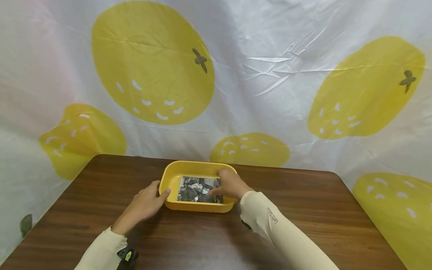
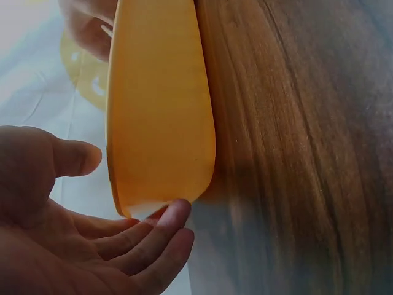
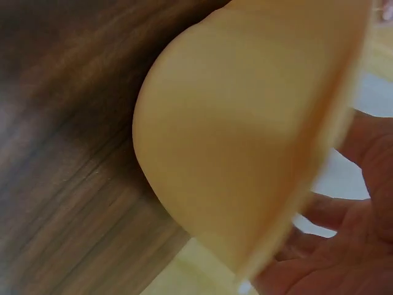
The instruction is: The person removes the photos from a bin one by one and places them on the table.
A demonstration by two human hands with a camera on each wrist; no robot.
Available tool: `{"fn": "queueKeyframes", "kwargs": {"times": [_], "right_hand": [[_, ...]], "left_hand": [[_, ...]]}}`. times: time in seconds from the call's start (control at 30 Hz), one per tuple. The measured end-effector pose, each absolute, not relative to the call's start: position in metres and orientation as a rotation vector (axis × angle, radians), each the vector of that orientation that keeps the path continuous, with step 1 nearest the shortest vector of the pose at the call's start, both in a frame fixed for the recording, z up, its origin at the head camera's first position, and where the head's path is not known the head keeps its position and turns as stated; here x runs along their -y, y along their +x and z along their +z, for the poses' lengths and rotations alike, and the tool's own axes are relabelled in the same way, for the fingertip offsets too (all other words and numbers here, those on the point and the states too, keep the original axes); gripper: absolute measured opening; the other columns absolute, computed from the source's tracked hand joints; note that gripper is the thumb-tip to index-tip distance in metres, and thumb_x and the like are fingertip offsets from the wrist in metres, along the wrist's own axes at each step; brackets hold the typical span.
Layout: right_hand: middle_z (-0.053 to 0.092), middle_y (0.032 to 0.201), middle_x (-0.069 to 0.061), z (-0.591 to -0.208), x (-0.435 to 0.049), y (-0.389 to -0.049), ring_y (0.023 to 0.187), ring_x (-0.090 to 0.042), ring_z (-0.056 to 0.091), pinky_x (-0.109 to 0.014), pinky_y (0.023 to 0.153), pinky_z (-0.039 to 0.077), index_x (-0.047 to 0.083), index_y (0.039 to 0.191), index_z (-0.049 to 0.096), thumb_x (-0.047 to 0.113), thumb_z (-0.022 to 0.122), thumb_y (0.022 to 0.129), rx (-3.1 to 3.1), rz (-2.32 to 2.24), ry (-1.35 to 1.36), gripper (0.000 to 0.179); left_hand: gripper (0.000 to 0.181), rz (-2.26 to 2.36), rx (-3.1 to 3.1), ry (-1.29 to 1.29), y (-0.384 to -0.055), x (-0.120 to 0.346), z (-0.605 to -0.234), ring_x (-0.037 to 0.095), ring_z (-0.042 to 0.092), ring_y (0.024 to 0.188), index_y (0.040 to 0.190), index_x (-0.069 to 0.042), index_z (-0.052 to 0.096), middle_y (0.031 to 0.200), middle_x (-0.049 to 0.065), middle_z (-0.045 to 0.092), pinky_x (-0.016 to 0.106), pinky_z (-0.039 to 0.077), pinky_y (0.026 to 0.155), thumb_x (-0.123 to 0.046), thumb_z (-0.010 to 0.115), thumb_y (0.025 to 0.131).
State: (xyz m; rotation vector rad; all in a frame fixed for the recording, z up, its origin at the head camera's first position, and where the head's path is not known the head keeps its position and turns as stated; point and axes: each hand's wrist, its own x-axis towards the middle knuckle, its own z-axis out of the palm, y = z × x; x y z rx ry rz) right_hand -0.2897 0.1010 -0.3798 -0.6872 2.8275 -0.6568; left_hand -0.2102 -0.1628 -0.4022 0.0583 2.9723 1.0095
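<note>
A yellow plastic tub (image 1: 199, 207) stands on the brown table, with a black-and-white picture (image 1: 195, 189) lying in it. At the tub's left end is my left hand (image 1: 145, 202), thumb by the rim. In the left wrist view its extended fingers (image 2: 156, 239) touch or nearly touch the tub's outer end wall, while the thumb stands off the rim. My right hand (image 1: 231, 183) reaches over the tub's right end, thumb and fingers spread above the picture's right edge. The tub wall (image 3: 227, 129) hides part of that hand in the right wrist view.
The wooden table (image 1: 297, 217) has a far edge just behind the tub. Behind it hangs a white cloth (image 1: 263, 93) printed with large yellow fruit. Both forearms wear cream sleeves, and a black strap device (image 1: 128, 256) sits at the left wrist.
</note>
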Motion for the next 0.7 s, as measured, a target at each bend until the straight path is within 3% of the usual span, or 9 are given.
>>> {"fn": "queueKeyframes", "kwargs": {"times": [0.13,0.2,0.37,0.57,0.7], "right_hand": [[0.058,0.106,-0.014,-0.389,-0.088,-0.301,0.105,-0.031,0.052,-0.042,0.088,0.044,0.000,0.108,0.059,0.037,0.085,0.066,-2.855,-0.508,-0.611,0.062],[0.056,0.105,-0.013,-0.393,-0.084,-0.306,0.103,-0.031,0.051,-0.043,0.087,0.044,0.003,0.106,0.060,0.041,0.087,0.062,-2.876,-0.437,-0.551,0.065],[0.050,0.115,-0.019,-0.399,-0.078,-0.311,0.104,-0.039,0.052,-0.047,0.088,0.044,0.006,0.116,0.059,0.045,0.089,0.053,-2.910,-0.336,-0.464,0.080],[0.050,0.108,-0.019,-0.402,-0.074,-0.311,0.099,-0.038,0.053,-0.048,0.083,0.047,0.005,0.106,0.060,0.042,0.092,0.047,-2.986,-0.353,-0.425,0.077],[0.052,0.111,-0.021,-0.409,-0.072,-0.314,0.100,-0.039,0.054,-0.048,0.083,0.048,0.002,0.115,0.054,0.038,0.094,0.047,-3.055,-0.381,-0.393,0.087]], "left_hand": [[0.053,1.000,-2.994,0.081,-0.217,0.163,-0.406,0.038,0.056,0.107,0.130,0.009,0.045,0.117,0.024,0.058,0.053,0.044,0.087,-0.032,0.049,0.097],[0.049,0.997,-2.996,0.087,-0.221,0.163,-0.407,0.031,0.057,0.098,0.128,0.009,0.048,0.109,0.019,0.060,0.050,0.046,0.082,-0.029,0.051,0.096],[0.043,1.046,-2.960,0.112,-0.223,0.163,-0.406,0.022,0.055,0.084,0.124,0.006,0.052,0.096,0.010,0.061,0.043,0.046,0.074,-0.026,0.052,0.096],[0.039,1.127,-2.907,0.097,-0.222,0.163,-0.403,0.017,0.052,0.072,0.121,0.006,0.053,0.083,0.005,0.058,0.035,0.044,0.066,-0.024,0.053,0.096],[0.041,1.159,-2.877,0.072,-0.222,0.164,-0.404,0.015,0.049,0.064,0.123,0.006,0.052,0.077,0.004,0.055,0.031,0.041,0.059,-0.026,0.052,0.097]]}}
